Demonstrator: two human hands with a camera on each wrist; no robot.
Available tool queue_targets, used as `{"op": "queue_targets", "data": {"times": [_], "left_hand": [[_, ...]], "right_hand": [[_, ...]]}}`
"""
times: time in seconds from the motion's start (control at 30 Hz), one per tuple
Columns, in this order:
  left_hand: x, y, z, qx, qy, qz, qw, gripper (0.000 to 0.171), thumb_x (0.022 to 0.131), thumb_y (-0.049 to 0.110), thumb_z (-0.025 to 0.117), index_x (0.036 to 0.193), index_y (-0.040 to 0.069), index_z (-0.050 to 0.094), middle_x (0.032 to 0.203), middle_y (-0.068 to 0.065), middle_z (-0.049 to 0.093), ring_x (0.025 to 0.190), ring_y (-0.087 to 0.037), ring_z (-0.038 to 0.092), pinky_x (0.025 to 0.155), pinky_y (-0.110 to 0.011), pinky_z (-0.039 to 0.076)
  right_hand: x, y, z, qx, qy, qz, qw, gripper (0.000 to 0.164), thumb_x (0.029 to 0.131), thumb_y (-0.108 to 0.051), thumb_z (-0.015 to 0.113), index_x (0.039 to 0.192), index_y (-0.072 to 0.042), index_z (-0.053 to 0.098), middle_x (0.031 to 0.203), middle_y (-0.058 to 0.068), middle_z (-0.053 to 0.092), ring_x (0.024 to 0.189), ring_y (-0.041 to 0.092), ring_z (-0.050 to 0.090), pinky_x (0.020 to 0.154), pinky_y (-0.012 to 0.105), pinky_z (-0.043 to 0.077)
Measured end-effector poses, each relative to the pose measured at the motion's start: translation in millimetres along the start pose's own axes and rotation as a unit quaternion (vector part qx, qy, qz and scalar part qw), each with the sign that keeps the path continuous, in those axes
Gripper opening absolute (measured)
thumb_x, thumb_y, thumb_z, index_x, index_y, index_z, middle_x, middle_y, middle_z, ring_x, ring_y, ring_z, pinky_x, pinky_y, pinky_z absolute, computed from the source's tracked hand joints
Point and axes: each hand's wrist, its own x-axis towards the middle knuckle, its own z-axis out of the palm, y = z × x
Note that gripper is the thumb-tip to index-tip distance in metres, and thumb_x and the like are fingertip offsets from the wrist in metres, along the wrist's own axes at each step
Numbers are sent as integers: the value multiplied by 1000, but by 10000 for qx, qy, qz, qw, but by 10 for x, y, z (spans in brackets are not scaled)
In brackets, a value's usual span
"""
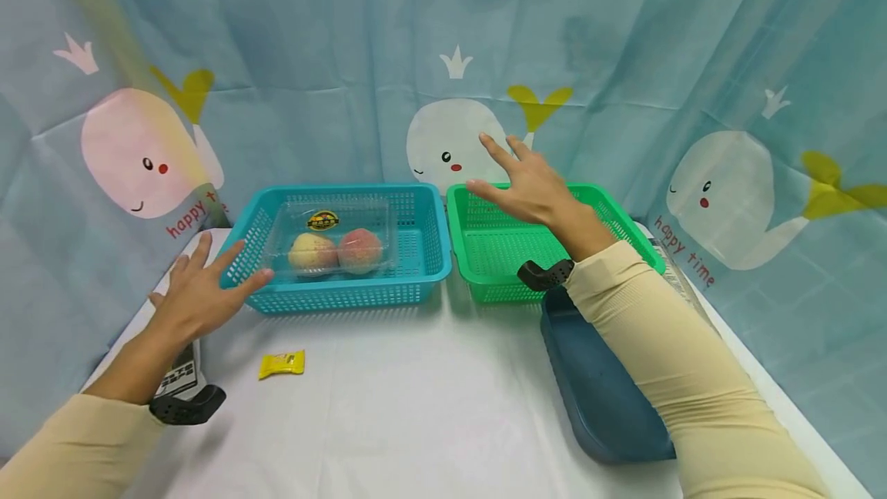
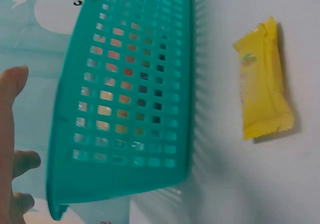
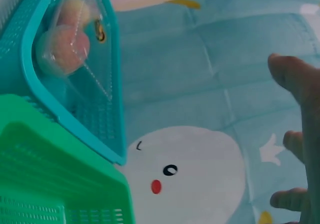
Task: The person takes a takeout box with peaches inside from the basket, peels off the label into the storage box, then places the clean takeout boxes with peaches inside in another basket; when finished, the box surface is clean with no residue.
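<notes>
My left hand (image 1: 197,295) hovers with spread fingers by the left end of the blue basket (image 1: 346,297), holding nothing. Inside that basket lies a clear plastic box (image 1: 388,233) with a dark round label, and two peaches (image 1: 360,250) show through it. Over the green basket (image 1: 485,287) my right hand (image 1: 533,183) is raised, its fingers apart and nothing in them. A small yellow wrapped snack (image 1: 282,363) lies on the white cloth in front of the blue basket; the left wrist view shows the same yellow packet (image 2: 264,81) beside the basket wall.
A dark blue tray (image 1: 610,391) sits at the right, partly under my right forearm. Behind my left wrist is a packet with black print (image 1: 182,376), mostly covered. Another printed package (image 1: 675,272) lies right of the green basket. A whale-print curtain (image 1: 312,60) rises behind the baskets.
</notes>
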Motion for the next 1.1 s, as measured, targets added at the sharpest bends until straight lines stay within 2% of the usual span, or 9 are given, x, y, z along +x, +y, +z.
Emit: {"op": "queue_targets", "data": {"times": [0.33, 0.5, 0.73, 0.93, 1.03, 1.1], "left_hand": [[69, -140, 161, -113, -26, -9, 9999, 82, 93, 63, 41, 151, 7, 28, 157, -23, -7, 133, -61, 1, 82, -86, 11], [65, -184, 237, -355, 187, -91, 9992, 82, 93, 62, 45, 146, -1, 36, 157, -22, -4, 135, -58, 3, 91, -80, 15], [49, -186, 310, -604, 445, -326, 9966, 86, 92, 62, 48, 143, -6, 37, 159, -18, -2, 136, -55, 9, 96, -76, 16], [45, -169, 332, -563, 550, -398, 9961, 88, 91, 64, 47, 143, -6, 37, 159, -17, 1, 137, -53, 9, 97, -75, 17], [42, -166, 339, -559, 591, -402, 9959, 87, 91, 64, 47, 143, -6, 38, 159, -17, 3, 137, -52, 10, 98, -74, 17], [46, -170, 346, -547, 609, -401, 9958, 87, 91, 64, 47, 143, -6, 38, 159, -17, 3, 137, -52, 11, 98, -74, 18]], "right_hand": [[178, -80, 239, 437, 8, -51, 9990, 78, 90, -68, 43, 154, -39, 10, 158, 13, 12, 141, 39, 17, 105, 63, 22], [263, -156, 357, 752, -131, -34, 9971, 78, 90, -67, 44, 155, -39, 10, 158, 13, 13, 141, 35, 18, 106, 60, 24], [374, -321, 492, 1419, -244, -84, 9895, 78, 91, -63, 47, 155, -35, 13, 156, 7, 22, 139, 30, 25, 106, 56, 28], [478, -477, 628, 1949, -522, 220, 9792, 79, 90, -63, 51, 155, -37, 13, 158, 3, 20, 141, 31, 23, 106, 56, 28], [541, -565, 714, 2064, -622, 375, 9758, 79, 91, -59, 54, 155, -35, 16, 157, -1, 21, 139, 28, 28, 105, 53, 31], [577, -627, 771, 2216, -692, 526, 9713, 78, 91, -55, 57, 155, -33, 17, 157, -1, 22, 128, 28, 43, 97, 51, 41]]}}
